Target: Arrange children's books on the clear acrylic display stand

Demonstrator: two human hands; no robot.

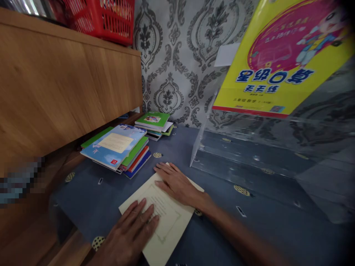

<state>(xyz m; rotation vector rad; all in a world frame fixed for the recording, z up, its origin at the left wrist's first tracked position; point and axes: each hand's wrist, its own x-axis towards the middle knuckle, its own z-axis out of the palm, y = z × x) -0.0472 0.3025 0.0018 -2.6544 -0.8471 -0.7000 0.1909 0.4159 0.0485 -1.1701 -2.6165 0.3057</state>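
Observation:
A cream-coloured book (173,231) with a thin printed frame and small lines of text lies flat on the blue-grey cloth. Across its lower left part rests my left hand (130,231), fingers spread and palm down. My right hand (174,183) lies flat over the upper right part of the same book, its fingertips near the far edge. Neither hand grasps anything. Just beyond the book is a stack of books topped by a light blue one (116,144).
A smaller stack with a green book (153,119) stands by the wall. To the right is a clear acrylic rack (244,155) holding a yellow workbook (255,87). A wooden cabinet (69,81) overhangs on the left, with a red basket (111,22) on top.

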